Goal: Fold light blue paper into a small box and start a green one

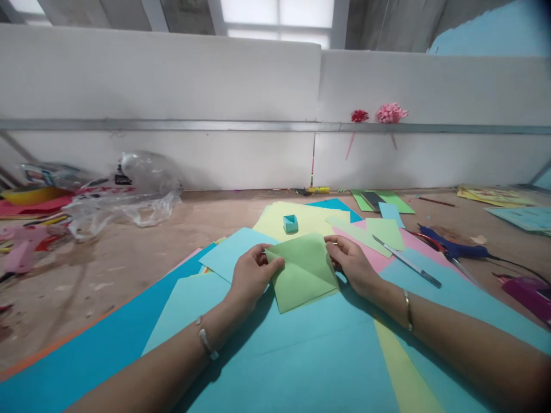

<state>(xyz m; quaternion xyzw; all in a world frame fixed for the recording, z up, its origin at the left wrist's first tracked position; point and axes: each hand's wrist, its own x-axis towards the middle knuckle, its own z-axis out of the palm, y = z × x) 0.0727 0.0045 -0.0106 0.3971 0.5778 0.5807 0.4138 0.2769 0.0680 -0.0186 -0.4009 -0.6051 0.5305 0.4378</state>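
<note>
Between my two hands a square of green paper (303,269) is held up, tilted, with crease lines across it. My left hand (256,272) pinches its upper left edge, thumb in front. My right hand (349,261) grips the upper right edge, with its fingertips partly behind the sheet. Under the hands lie large light blue sheets (293,367). Just beyond the green paper, a small folded teal paper box (290,223) sits on a pale yellow sheet (318,213). A grey craft knife or pen (408,263) rests to the right of my right hand.
Blue-handled pliers or a similar tool (451,244) and a purple device (527,292) lie at the right. On the left are a pink glue gun (23,246) and a clear plastic bag (133,195). Paper flowers (391,113) stick out from the rail of the white wall behind.
</note>
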